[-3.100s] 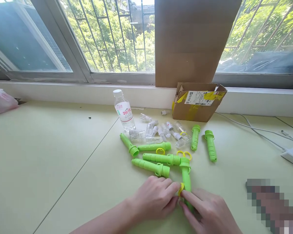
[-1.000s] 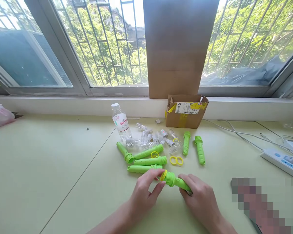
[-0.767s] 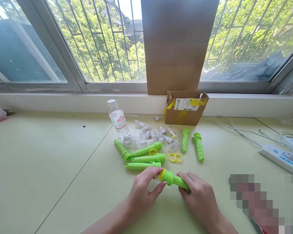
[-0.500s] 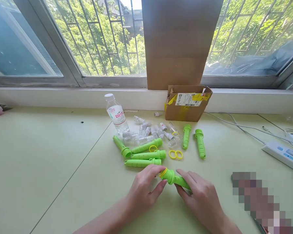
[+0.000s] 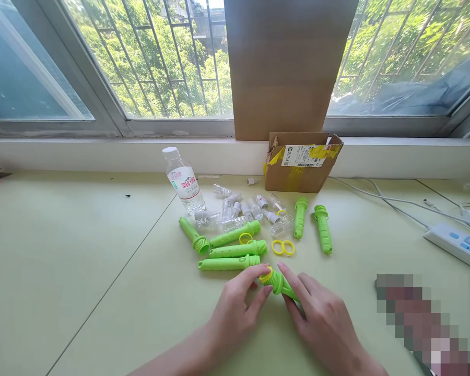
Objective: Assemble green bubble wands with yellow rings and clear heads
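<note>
My right hand (image 5: 321, 313) is wrapped round a green threaded handle (image 5: 277, 282) near the front of the table. At its threaded end, my left hand (image 5: 238, 300) pinches a yellow ring (image 5: 266, 275) between thumb and forefinger. The ring sits tilted against the mouth of the handle. Just beyond my hands lie several more green handles (image 5: 235, 262). Two loose yellow rings (image 5: 283, 247) touch each other to the right of them, and another ring (image 5: 245, 238) rests by the upper handle. Two green handles (image 5: 323, 230) lie apart on the right.
Clear plastic tubes with white ends (image 5: 235, 222) are scattered behind the handles. A water bottle (image 5: 184, 183) stands at their left, an open cardboard box (image 5: 302, 163) at the back. On the right are a power strip (image 5: 456, 244), cables and a pixelated object (image 5: 419, 318).
The view has shifted slightly. The held handle now tilts down more steeply to the right, and my right forefinger has come closer to its threaded end.
</note>
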### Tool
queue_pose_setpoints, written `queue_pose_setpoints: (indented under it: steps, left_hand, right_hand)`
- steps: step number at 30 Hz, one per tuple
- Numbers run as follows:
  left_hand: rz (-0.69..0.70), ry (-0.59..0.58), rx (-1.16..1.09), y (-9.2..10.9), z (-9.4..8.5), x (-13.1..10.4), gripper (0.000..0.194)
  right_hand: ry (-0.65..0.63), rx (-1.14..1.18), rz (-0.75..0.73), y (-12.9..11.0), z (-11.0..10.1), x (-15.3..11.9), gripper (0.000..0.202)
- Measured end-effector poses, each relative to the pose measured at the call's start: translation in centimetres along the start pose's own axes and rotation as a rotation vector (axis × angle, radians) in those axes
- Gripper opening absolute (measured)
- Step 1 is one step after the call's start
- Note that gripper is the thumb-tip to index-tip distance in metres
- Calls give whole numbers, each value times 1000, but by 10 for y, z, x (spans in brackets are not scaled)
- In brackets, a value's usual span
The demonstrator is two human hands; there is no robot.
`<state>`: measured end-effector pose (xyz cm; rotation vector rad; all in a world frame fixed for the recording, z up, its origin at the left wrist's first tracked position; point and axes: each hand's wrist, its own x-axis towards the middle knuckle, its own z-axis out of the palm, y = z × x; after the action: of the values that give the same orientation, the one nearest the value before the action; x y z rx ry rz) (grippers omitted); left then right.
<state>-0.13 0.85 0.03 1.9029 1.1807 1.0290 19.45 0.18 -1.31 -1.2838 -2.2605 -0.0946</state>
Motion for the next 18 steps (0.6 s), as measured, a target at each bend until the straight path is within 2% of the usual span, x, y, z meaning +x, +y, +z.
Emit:
queue_pose_setpoints:
  steps: [7,14,18]
  left_hand:
    - [-67,-37,-111,7,4,15,25]
    - [-69,64,-130,4,8,38,16]
    - [-66,110,-116,0,7,43,16]
  right_hand:
    - [-19,-59,13,-2,7,11,63]
    - [-1,-94,106,0,14,40,66]
    - [43,-72,99,1,21,49,63]
